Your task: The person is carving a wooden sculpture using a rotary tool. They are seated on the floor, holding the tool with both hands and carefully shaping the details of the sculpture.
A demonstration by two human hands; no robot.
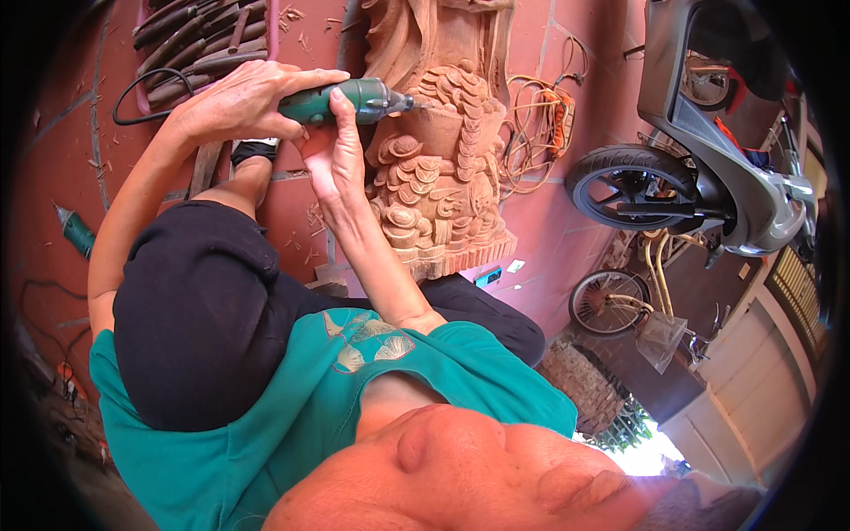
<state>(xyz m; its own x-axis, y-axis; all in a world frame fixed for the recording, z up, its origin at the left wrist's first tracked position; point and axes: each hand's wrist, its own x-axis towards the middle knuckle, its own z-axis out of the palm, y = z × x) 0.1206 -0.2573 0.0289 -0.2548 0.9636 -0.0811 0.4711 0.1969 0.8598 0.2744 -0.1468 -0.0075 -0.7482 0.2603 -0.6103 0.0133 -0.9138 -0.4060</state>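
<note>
A dark green rotary tool (335, 101) is held level in both hands, its metal nose pointing right. My left hand (232, 104) wraps over its rear end. My right hand (336, 152) supports it from below, the thumb pressed along the front of its body. The thin bit reaches the carved wooden sculpture (436, 190), which has piled rounded shapes and a hanging string of coin-like discs. Whether the tip touches the wood or sits just off it is too small to tell. A black cord loops behind the tool.
A pink-rimmed tray (273, 31) of wooden-handled carving tools lies at the far left. Another green power tool (76, 232) rests on the tiled floor, left. Orange cable and an orange socket block (561, 122) lie right of the sculpture, near a motorbike (708, 177) and bicycle (611, 301). Wood shavings are scattered around.
</note>
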